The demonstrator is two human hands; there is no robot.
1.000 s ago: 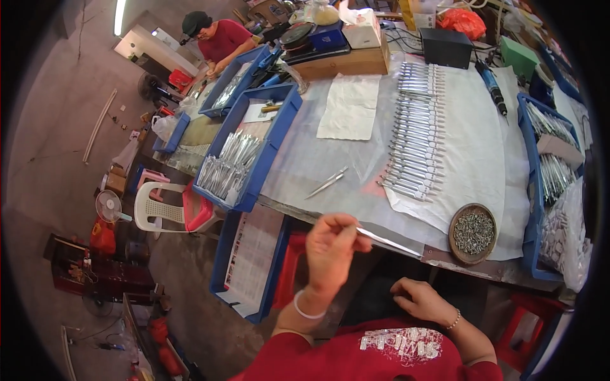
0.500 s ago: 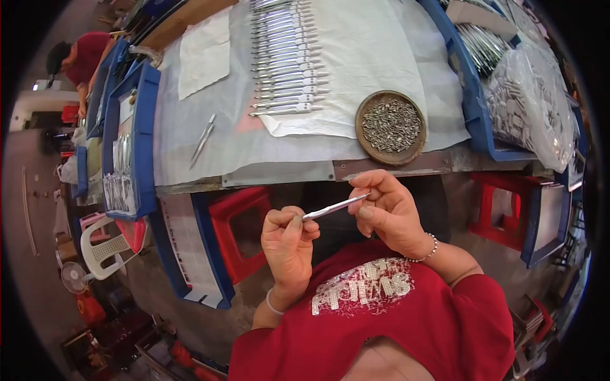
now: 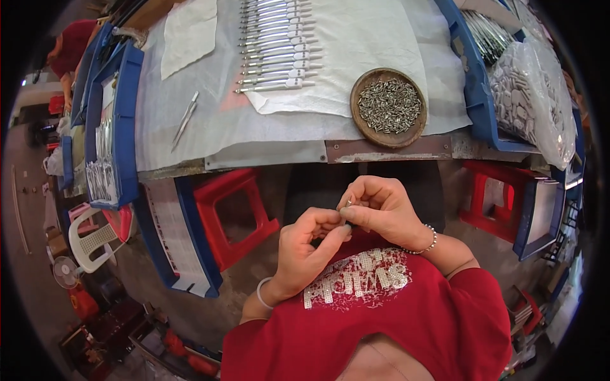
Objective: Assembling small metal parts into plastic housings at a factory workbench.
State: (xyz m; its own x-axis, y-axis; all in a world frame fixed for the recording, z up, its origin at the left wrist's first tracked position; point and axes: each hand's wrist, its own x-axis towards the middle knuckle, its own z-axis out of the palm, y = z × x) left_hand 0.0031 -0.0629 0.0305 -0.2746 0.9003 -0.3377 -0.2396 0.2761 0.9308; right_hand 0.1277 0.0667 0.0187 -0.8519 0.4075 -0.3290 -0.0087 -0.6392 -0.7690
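Note:
My left hand (image 3: 312, 249) and my right hand (image 3: 382, 213) meet in front of my red shirt, both closed with fingertips touching. Between them is a slim silvery-white pen, nearly all hidden by the fingers; only a small metal tip (image 3: 349, 202) shows at my right thumb and forefinger. On the table beyond, a round brown wooden bowl (image 3: 365, 129) holds many small metal pieces. A row of silvery-white pens (image 3: 279, 60) lies side by side on white cloth (image 3: 337, 95). One more slim pen (image 3: 185, 120) lies alone to the left.
Blue trays (image 3: 129, 136) flank the table's left, and another blue tray (image 3: 467, 95) stands at right beside a clear bag of small whitish parts (image 3: 513, 98). Red stools (image 3: 251, 238) stand below the table's front edge (image 3: 267, 156). Another person in red (image 3: 71, 47) works at far left.
My hands have come together, and the pen, held out slantwise before, is now mostly hidden in my fingers. The table has shifted up and slightly left in the view.

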